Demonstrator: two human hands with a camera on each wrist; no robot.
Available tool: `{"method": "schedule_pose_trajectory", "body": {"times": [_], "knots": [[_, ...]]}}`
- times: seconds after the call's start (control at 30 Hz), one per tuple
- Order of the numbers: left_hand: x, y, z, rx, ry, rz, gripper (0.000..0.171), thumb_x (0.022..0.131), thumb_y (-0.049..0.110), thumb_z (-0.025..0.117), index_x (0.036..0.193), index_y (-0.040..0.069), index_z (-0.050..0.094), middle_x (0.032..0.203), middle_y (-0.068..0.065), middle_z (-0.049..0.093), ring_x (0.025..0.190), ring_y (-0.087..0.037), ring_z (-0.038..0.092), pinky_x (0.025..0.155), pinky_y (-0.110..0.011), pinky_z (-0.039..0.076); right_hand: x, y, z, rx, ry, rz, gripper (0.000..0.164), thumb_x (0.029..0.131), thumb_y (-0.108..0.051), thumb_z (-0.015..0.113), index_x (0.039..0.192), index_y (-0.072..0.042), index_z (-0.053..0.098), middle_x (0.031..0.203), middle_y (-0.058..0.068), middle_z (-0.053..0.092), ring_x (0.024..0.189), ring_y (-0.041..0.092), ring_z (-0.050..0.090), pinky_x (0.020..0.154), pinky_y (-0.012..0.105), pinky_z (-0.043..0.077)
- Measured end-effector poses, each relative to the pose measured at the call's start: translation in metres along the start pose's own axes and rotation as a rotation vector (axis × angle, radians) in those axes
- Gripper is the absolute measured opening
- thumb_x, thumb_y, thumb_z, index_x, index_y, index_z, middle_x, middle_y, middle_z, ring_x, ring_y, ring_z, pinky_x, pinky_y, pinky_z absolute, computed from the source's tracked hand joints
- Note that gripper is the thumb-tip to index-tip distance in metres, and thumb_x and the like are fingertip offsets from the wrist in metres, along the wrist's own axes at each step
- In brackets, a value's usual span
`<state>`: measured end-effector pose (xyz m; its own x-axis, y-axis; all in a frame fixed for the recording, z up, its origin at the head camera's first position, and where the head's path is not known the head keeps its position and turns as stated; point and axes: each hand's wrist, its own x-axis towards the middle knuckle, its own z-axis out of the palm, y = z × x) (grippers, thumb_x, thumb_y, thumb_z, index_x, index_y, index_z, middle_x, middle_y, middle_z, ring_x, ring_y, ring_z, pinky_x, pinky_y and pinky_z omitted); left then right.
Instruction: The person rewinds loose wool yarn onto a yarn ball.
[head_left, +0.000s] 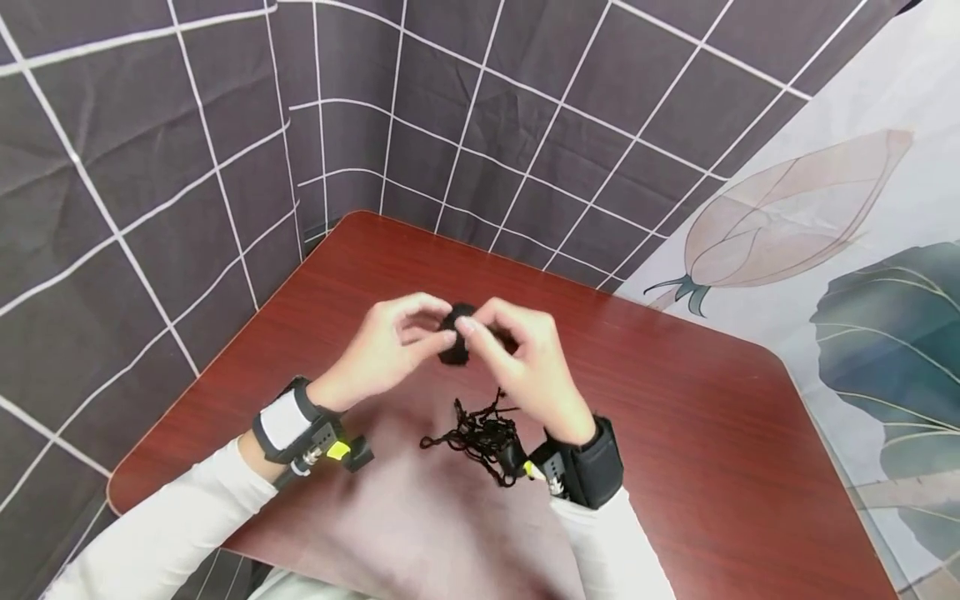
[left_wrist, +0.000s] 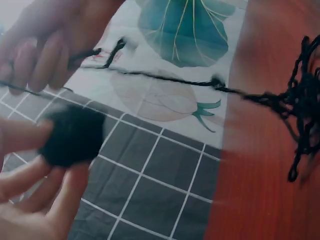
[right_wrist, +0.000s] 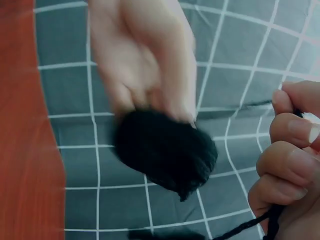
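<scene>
A ball of black yarn (head_left: 454,353) is held between the thumb and fingers of my left hand (head_left: 386,346), above the table. In the right wrist view the ball (right_wrist: 162,150) looks rounded and slightly blurred, with strands running along one end. Close beside it, my right hand (head_left: 532,354) has its fingers curled round a strand of the same yarn. That strand (left_wrist: 165,78) runs knotted and stretched in the left wrist view to a loose tangle of yarn (head_left: 480,433), which lies on the table below the hands.
The reddish-brown wooden table (head_left: 675,400) has rounded corners. Behind and left of it hangs a dark grey cloth (head_left: 495,117) with white grid lines. A white sheet with a flower bud and leaves (head_left: 787,225) hangs to the right. Both wrists wear black camera straps (head_left: 592,462).
</scene>
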<state>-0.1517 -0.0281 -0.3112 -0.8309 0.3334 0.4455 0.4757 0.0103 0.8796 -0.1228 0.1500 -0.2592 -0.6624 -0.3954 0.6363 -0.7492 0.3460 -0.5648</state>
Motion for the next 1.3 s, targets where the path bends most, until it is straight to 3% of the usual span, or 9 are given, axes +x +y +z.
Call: {"method": "schedule_pose_trajectory", "body": {"times": [0.13, 0.23, 0.4, 0.53, 0.63, 0.77, 0.87, 1.17, 1.3], "knots": [[-0.007, 0.003, -0.001, -0.074, -0.194, -0.018, 0.027, 0.083, 0.009, 0.067, 0.108, 0.0, 0.062, 0.103, -0.012, 0.065, 0.088, -0.018, 0.063, 0.08, -0.035, 0.057, 0.013, 0.017, -0.004, 0.043, 0.001, 0.085, 0.022, 0.09, -0.022, 0.06, 0.075, -0.005, 0.062, 0.055, -0.001, 0.044, 0.046, 0.011, 0.037, 0.041, 0.028, 0.03], [-0.009, 0.01, -0.003, -0.231, -0.215, -0.032, 0.029, 0.083, 0.002, 0.065, 0.111, -0.004, 0.06, 0.104, -0.014, 0.064, 0.094, -0.024, 0.062, 0.082, -0.034, 0.056, 0.011, 0.029, 0.004, 0.146, 0.005, 0.206, 0.023, 0.092, -0.016, 0.056, 0.077, 0.0, 0.06, 0.058, 0.002, 0.047, 0.051, 0.012, 0.042, 0.045, 0.025, 0.034], [-0.003, 0.016, -0.003, -0.396, -0.009, -0.006, 0.032, 0.084, -0.001, 0.062, 0.114, -0.011, 0.056, 0.107, -0.01, 0.064, 0.102, -0.029, 0.058, 0.087, -0.027, 0.053, -0.011, 0.03, 0.028, 0.287, 0.013, 0.332, 0.022, 0.096, -0.002, 0.045, 0.081, 0.008, 0.057, 0.065, 0.008, 0.052, 0.055, 0.008, 0.048, 0.05, 0.017, 0.042], [0.003, 0.014, -0.004, -0.278, 0.198, 0.013, 0.032, 0.084, 0.004, 0.065, 0.113, -0.008, 0.059, 0.105, -0.01, 0.065, 0.097, -0.025, 0.06, 0.086, -0.023, 0.053, -0.03, 0.027, 0.042, 0.226, 0.01, 0.233, 0.022, 0.095, -0.004, 0.046, 0.076, -0.001, 0.056, 0.057, 0.004, 0.043, 0.047, 0.008, 0.036, 0.043, 0.021, 0.031], [0.006, 0.011, -0.004, -0.153, 0.258, 0.017, 0.03, 0.083, 0.006, 0.067, 0.11, -0.005, 0.061, 0.103, -0.014, 0.065, 0.091, -0.022, 0.062, 0.085, -0.025, 0.054, -0.03, 0.021, 0.04, 0.105, 0.036, 0.091, 0.022, 0.093, -0.007, 0.053, 0.072, -0.007, 0.057, 0.055, 0.001, 0.046, 0.046, 0.008, 0.037, 0.04, 0.024, 0.033], [0.002, 0.007, -0.001, -0.091, 0.172, 0.003, 0.029, 0.082, 0.007, 0.068, 0.108, -0.004, 0.062, 0.103, -0.017, 0.065, 0.088, -0.019, 0.063, 0.082, -0.028, 0.056, -0.011, 0.012, 0.023, -0.017, 0.081, -0.008, 0.021, 0.09, -0.01, 0.058, 0.069, -0.007, 0.058, 0.056, 0.001, 0.052, 0.049, 0.007, 0.041, 0.041, 0.024, 0.035], [-0.003, 0.006, 0.001, -0.129, 0.048, -0.042, 0.028, 0.083, 0.009, 0.067, 0.108, -0.002, 0.062, 0.104, -0.015, 0.064, 0.089, -0.018, 0.063, 0.079, -0.026, 0.056, 0.007, 0.012, 0.01, -0.028, 0.104, 0.015, 0.021, 0.089, -0.01, 0.059, 0.069, -0.003, 0.059, 0.055, 0.003, 0.049, 0.048, 0.009, 0.039, 0.042, 0.025, 0.032], [-0.008, 0.012, 0.0, -0.449, -0.181, -0.119, 0.028, 0.085, -0.002, 0.06, 0.112, -0.007, 0.058, 0.105, -0.01, 0.063, 0.099, -0.028, 0.06, 0.083, -0.026, 0.054, -0.002, 0.04, 0.014, 0.326, 0.084, 0.316, 0.03, 0.097, -0.017, 0.047, 0.072, -0.002, 0.048, 0.057, 0.002, 0.033, 0.048, 0.018, 0.031, 0.046, 0.026, 0.029], [-0.006, 0.014, 0.0, -0.618, -0.155, -0.11, 0.026, 0.087, -0.008, 0.054, 0.113, -0.004, 0.058, 0.107, -0.01, 0.064, 0.101, -0.027, 0.057, 0.084, -0.027, 0.054, -0.023, 0.052, 0.032, 0.469, 0.059, 0.426, 0.033, 0.099, -0.024, 0.043, 0.079, 0.002, 0.051, 0.056, -0.004, 0.038, 0.047, 0.012, 0.037, 0.044, 0.019, 0.033]]}}
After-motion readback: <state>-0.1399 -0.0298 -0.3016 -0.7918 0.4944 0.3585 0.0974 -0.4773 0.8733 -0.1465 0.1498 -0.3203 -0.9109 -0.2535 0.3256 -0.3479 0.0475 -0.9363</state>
